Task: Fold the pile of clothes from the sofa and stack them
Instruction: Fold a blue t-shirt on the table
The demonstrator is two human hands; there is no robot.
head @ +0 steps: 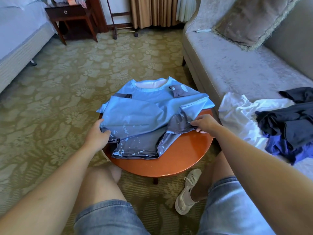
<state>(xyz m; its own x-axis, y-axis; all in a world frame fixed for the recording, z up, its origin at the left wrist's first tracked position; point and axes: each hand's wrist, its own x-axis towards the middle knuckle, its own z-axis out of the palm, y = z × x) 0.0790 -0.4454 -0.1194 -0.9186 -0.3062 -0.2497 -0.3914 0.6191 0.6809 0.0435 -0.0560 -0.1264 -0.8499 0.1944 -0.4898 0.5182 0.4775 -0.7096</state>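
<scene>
Our left hand [96, 135] and right hand [204, 123] each pinch the blue T-shirt [144, 112] on the round table [183, 155]; we should keep both side edges even while folding.

The shirt [149, 106] is sky blue, fading to grey at the hem with pale blue splatter spots, and has grey patches at the shoulders. The round table [183, 155] is glossy reddish-brown. The carpet [67, 78] is olive green with a lighter flower pattern. On the pale grey sofa [237, 68] lie white, navy and violet-blue clothes [274, 122]. The shorts [108, 217] are faded blue denim.
</scene>
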